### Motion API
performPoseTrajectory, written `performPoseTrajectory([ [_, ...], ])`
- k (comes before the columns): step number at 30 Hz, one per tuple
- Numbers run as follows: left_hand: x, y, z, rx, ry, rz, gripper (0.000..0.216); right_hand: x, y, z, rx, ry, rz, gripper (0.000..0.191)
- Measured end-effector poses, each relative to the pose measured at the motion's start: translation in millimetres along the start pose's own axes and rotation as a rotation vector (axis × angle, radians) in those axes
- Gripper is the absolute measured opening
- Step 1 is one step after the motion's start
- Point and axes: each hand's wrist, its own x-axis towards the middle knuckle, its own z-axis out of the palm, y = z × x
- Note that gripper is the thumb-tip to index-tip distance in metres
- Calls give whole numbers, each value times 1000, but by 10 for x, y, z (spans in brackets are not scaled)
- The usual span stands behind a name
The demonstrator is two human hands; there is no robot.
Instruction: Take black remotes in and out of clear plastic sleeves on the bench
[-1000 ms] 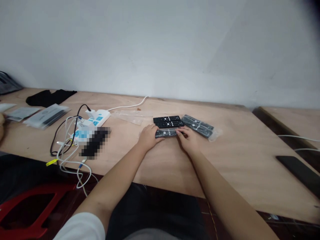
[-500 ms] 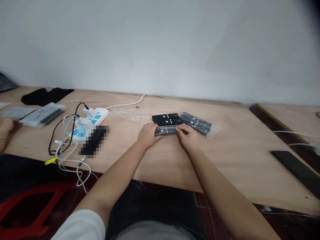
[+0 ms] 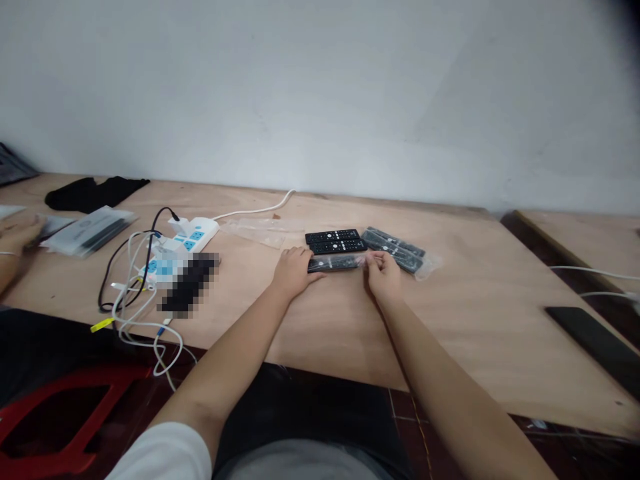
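Observation:
A black remote control in a clear plastic sleeve (image 3: 336,264) lies on the wooden table (image 3: 450,320), nearest of a row. My left hand (image 3: 293,271) grips its left end, fingers closed on it. My right hand (image 3: 383,273) pinches the sleeve at the right end. Two bare black remotes (image 3: 334,241) lie side by side just behind. A pile of bagged remotes (image 3: 395,249) sits right of them, touching my right hand's far side.
A white power strip (image 3: 187,241) with tangled cables (image 3: 131,287) lies to the left, beside a blurred dark object. Empty clear bags (image 3: 260,231) lie behind. Another person's hand (image 3: 15,237) works at far left near bagged items (image 3: 87,229). A dark phone (image 3: 595,340) lies right.
My right hand has slid to the right end of the near remote, its fingers now pinched there. The other person's hand at far left has moved further onto the table.

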Motion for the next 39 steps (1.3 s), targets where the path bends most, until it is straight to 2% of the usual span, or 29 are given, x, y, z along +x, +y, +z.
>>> performPoseTrajectory([
  [4, 0, -54, 10, -39, -16, -5, 53, 25, 53, -11, 164, 23, 27, 37],
  [7, -3, -75, 31, -68, -1, 10, 52, 25, 58, -26, 120, 40, -3, 32],
  [10, -5, -79, 42, -100, -2, 24, 50, -8, -16, -56, -122, 123, -85, 27],
  [12, -5, -77, 42, -118, -1, 39, 49, -64, -120, -71, -360, 193, -196, 28],
  [14, -4, -75, 44, -131, -10, 55, 48, -144, -243, -66, -571, 192, -338, 34],
  [15, -3, -74, 47, -137, -16, 63, 48, -186, -300, -52, -630, 136, -408, 35],
  [18, 1, -75, 70, -154, -29, 90, 46, -288, -390, 21, -671, -223, -590, 36],
  [20, 1, -75, 86, -167, -20, 102, 47, -315, -376, 70, -688, -403, -655, 36],
  [23, -5, -69, 87, -180, -2, 103, 54, -305, -308, 77, -707, -454, -642, 35],
  [28, -26, -37, 52, -165, 1, 100, 75, -257, -253, -165, -756, -366, -622, 34],
  [31, -22, -17, 58, -122, -75, 113, 86, -235, -220, -407, -795, -327, -613, 34],
  [35, 17, 0, 86, -65, -203, 96, 88, -201, -141, -701, -835, -287, -585, 36],
  [39, 52, 2, 97, -45, -222, 62, 85, -142, -95, -850, -935, -295, -623, 38],
])
